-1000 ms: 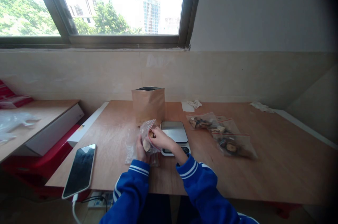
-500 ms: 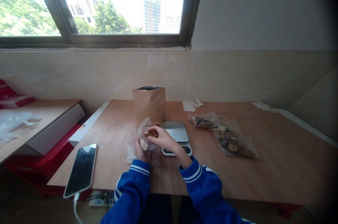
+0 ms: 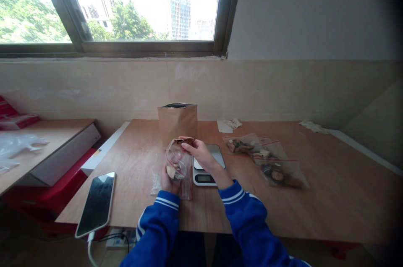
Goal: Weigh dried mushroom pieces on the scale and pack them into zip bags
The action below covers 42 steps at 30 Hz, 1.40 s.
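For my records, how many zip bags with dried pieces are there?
4: one zip bag between left hand and right hand; a second, third and fourth overlap right of the scale. Another may be hidden.

Right hand [image 3: 200, 152] now raised to the top of the plastic zip bag [image 3: 176, 161], dark dried slice [image 3: 188, 141] at its fingertips, bag standing taller above the left hand [image 3: 166, 181], digital kitchen scale [image 3: 204, 179] display showing just left of the right wrist

On the tabletop [image 3: 330, 200], a kraft paper pouch [image 3: 177, 126] stands behind the raised zip bag [image 3: 176, 162]. A digital scale [image 3: 204, 166] sits right of that bag, two more zip bags [image 3: 278, 172] lie further right, and a smartphone [image 3: 96, 204] lies front left.
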Tool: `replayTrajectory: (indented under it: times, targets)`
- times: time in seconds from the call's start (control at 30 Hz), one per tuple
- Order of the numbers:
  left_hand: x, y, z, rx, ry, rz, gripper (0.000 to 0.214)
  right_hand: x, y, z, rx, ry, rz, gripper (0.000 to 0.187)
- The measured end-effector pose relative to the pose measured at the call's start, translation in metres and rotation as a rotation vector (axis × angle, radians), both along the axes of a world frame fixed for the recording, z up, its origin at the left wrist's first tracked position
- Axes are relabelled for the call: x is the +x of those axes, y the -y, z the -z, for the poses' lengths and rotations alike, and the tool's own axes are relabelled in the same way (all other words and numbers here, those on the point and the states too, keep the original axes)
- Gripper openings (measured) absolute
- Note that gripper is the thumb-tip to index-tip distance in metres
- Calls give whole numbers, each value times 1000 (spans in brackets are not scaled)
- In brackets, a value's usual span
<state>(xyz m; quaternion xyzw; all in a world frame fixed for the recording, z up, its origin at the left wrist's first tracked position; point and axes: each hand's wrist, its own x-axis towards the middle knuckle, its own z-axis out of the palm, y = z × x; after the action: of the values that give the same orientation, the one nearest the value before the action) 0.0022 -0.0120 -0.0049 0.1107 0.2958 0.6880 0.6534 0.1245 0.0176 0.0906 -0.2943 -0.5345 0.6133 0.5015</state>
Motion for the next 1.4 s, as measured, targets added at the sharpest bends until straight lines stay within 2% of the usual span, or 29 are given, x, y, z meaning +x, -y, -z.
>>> replayTrajectory:
  times: [0.1, 0.23, 0.33, 0.43, 0.5, 0.6, 0.77, 1.07, 1.23, 1.4]
  targets:
    - [-1, 0, 0, -17, 18, 57, 32, 2, -14, -9, -22, -127, -11, 40]
    - [-1, 0, 2, -48, 51, 84, 32, -1, -47, -43, 143, -166, 103, 37]
    - [0, 0, 1, -51, 65, 92, 33, -10, -81, -73, 384, -4, 241, 37]
    - [1, 0, -2, -38, 61, 113, 32, -22, -114, -91, 627, 256, 384, 32]
    - [1, 0, -2, -44, 52, 116, 30, -29, -130, -92, 737, 443, 416, 29]
    - [1, 0, 0, -50, 47, 106, 28, -37, -144, -82, 805, 629, 404, 27]
    - [0, -2, 4, -53, 43, 116, 29, -40, -144, -68, 842, 655, 417, 26]
    - [-1, -3, 7, -39, 51, 112, 36, -26, -132, -82, 873, 638, 295, 23]
    - [-1, -2, 5, -77, 26, 108, 38, -24, -124, -84, 822, 562, 339, 21]
    - [-1, -2, 3, -73, 23, 122, 38, -27, -114, -79, 741, 633, 438, 25]
